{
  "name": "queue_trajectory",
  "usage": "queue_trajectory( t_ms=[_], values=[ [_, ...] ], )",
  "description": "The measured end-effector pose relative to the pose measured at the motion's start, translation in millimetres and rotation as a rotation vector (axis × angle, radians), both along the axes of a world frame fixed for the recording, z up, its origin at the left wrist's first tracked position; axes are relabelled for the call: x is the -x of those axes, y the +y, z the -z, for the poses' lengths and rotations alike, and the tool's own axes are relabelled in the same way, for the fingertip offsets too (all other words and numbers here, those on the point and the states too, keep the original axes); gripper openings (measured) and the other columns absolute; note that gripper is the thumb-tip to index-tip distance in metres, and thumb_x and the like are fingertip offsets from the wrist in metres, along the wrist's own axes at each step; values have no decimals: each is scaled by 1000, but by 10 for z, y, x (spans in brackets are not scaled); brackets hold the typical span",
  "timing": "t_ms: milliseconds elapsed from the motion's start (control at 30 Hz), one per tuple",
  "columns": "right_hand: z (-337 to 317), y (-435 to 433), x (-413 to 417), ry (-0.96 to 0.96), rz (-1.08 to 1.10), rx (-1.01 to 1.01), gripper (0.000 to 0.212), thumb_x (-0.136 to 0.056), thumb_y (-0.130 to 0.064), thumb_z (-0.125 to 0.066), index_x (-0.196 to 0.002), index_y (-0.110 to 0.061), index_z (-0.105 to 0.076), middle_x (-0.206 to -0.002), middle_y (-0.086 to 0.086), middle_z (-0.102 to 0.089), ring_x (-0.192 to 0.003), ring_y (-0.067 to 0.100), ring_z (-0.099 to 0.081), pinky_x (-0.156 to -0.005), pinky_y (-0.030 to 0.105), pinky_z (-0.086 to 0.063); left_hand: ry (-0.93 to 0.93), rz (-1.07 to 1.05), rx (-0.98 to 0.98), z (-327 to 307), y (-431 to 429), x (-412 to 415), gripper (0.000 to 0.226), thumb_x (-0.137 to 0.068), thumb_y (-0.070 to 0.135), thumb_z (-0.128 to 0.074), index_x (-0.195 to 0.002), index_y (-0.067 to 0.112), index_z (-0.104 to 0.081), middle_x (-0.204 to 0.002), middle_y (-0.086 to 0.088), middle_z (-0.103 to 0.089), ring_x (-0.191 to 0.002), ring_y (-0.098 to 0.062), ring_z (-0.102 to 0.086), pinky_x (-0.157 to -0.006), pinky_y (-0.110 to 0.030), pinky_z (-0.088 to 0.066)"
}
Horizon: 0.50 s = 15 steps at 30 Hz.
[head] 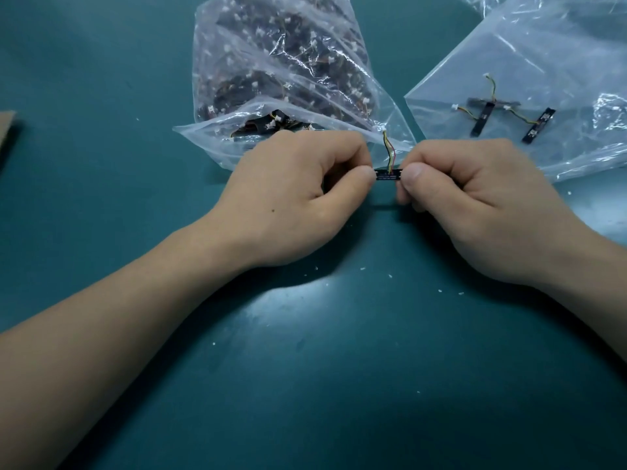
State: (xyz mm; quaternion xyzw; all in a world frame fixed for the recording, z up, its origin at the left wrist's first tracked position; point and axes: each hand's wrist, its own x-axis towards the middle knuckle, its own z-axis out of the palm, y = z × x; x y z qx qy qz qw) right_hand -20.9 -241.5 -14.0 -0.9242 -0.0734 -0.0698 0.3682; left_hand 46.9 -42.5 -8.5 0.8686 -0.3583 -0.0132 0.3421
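From the head view, the small black board strip (389,175) is held just above the teal surface (339,368), at the middle of the scene and just near of the full bag's mouth. It is caught at its two ends: the left hand (298,195) pinches the left end between thumb and curled fingers, and the right hand (475,205) pinches the right end the same way, so each grip is closed on the strip. Its wire lead (390,150) rises from the middle of the strip toward the far side and ends in a white plug (383,129) that lies against the bag's plastic. With so little of the strip showing between the thumbs, any bending or twisting could crack it or strain the joint where the wires meet it, and the plug could snag on the bag's edge if the strip is pulled nearer. Counted: two hands, one strip in hand with one lead, and two clear bags. The full bag (271,62) holds more strips than can be counted; the flatter bag (509,79) at the right holds three, each with its own lead. One piece of cardboard (6,130) sits at the left edge.
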Motion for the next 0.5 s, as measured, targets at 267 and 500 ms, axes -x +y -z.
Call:
queue_trajectory(
  t_ms=[267, 500],
  values=[
    [25, 25, -9, -24, -14, 89, 28, -97, -28, -50, -77, -17, -67, -63, -2, -57, -66, 17, -54, -64, 38, -43, -95, -8, -114, 12, 2, 32, 22, -92, 37, -48, -88, 29, -68, -63, 11, -60, -66, -16, -57, -66, -41, -50],
    [-10, -1, -9, 14, 20, -47, 28, -100, -34, -49, -81, -29, -68, -69, 0, -66, -66, 15, -58, -63, 28, -43, 32, -23, 46, 5, -15, -7, 22, -94, 30, -52, -82, 22, -69, -59, 9, -56, -62, -11, -53, -66, -40, -49]
  ],
)
